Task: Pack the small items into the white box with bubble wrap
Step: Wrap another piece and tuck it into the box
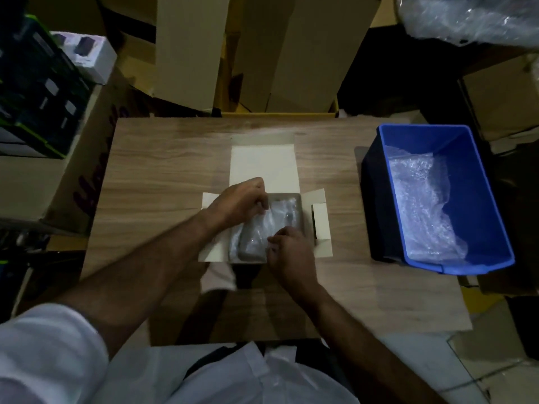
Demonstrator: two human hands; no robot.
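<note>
The white box [264,167] lies open mid-table [163,176], bubble wrap [262,225] and items already inside. Our left hand [237,204] at 10 o'clock and right hand [290,252] at 5 pinch the wrap, tucking it. Closing the flaps remains.

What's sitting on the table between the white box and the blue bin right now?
Nothing. In the head view, only bare wood table shows between the white box with its open right flap and the blue bin.
</note>
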